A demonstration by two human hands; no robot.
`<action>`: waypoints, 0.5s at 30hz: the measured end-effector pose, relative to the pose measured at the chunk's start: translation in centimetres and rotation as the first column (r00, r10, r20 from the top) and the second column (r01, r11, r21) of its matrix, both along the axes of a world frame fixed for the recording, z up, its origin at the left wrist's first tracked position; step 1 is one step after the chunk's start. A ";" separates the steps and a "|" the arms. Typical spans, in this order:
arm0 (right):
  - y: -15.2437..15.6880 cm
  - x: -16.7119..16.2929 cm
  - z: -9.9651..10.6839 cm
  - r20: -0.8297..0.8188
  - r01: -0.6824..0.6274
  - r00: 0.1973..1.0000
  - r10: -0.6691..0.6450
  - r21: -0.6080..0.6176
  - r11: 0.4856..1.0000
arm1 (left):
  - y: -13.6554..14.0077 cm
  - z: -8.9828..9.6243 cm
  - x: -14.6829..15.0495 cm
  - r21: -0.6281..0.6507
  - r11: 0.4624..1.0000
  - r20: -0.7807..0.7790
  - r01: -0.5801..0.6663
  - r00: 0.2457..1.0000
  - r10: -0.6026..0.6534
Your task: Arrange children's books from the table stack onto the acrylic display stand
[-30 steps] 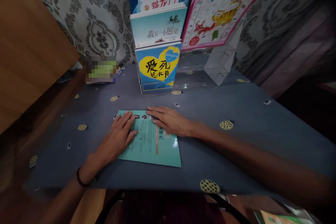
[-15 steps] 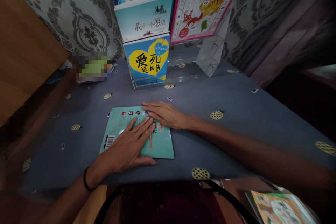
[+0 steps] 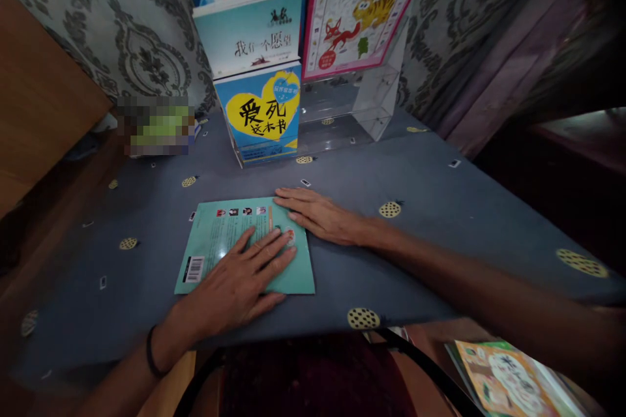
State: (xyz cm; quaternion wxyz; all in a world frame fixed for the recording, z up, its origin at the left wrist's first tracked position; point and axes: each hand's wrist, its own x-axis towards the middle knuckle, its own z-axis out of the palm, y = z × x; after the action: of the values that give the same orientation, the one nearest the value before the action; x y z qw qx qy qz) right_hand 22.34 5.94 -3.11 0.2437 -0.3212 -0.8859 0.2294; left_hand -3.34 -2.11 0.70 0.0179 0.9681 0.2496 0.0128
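A thin teal book (image 3: 222,238) lies flat, back cover up with a barcode at its lower left, on the blue-grey tablecloth (image 3: 415,195). My left hand (image 3: 239,280) rests palm down on the book's lower right part, fingers spread. My right hand (image 3: 323,216) lies flat at the book's upper right edge, fingertips touching the cover near its top corner. Neither hand grips anything.
A clear acrylic stand (image 3: 342,117) at the back holds a blue book with a yellow heart (image 3: 259,114), a teal book (image 3: 249,32) above it and a pink tiger book (image 3: 362,6). More books (image 3: 503,378) lie low at the right. A wooden panel (image 3: 39,98) stands left.
The teal book has slid left and toward me. My left hand moved from its left edge onto its lower right part. My right hand now sits at the right edge.
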 end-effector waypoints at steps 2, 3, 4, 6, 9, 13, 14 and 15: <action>0.2 0.2 0.0 -0.034 0.005 0.999 -0.006 -0.028 1.000 | -0.4 0.1 0.3 -0.004 0.998 0.005 0.057 0.998 -0.057; 0.4 0.3 0.0 -0.055 0.004 0.998 -0.006 -0.038 0.999 | -0.5 0.2 0.4 -0.010 0.996 0.005 0.088 0.996 -0.088; 0.5 0.3 -0.1 -0.077 0.002 0.997 -0.006 -0.048 0.999 | -0.6 0.3 0.5 -0.019 0.993 0.003 0.120 0.993 -0.120; 0.7 0.5 -0.1 -0.121 -0.004 0.993 -0.004 -0.064 0.998 | -0.5 0.5 0.8 -0.039 0.983 0.002 0.178 0.984 -0.178; 0.9 0.6 0.1 -0.177 -0.017 0.984 -0.001 -0.098 0.995 | 0.0 0.7 1.5 -0.068 0.972 0.024 0.223 0.975 -0.222; 0.8 0.5 0.7 -0.245 -0.016 0.969 -0.026 -0.170 0.985 | 1.1 0.9 2.6 -0.132 0.972 0.035 0.195 0.981 -0.192; 0.8 0.5 0.9 -0.254 -0.014 0.967 -0.035 -0.187 0.982 | 1.4 1.0 2.9 -0.152 0.971 0.037 0.183 0.983 -0.179; 0.7 0.5 1.1 -0.255 -0.010 0.966 -0.043 -0.201 0.980 | 1.8 1.1 3.1 -0.169 0.970 0.039 0.174 0.985 -0.169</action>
State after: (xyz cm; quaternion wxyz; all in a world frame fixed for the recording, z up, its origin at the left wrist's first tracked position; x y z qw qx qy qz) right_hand 22.85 6.68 -2.01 0.3253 -0.3189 -0.8162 0.3553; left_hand -0.21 -0.32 1.79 0.1053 0.9807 0.1650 0.0015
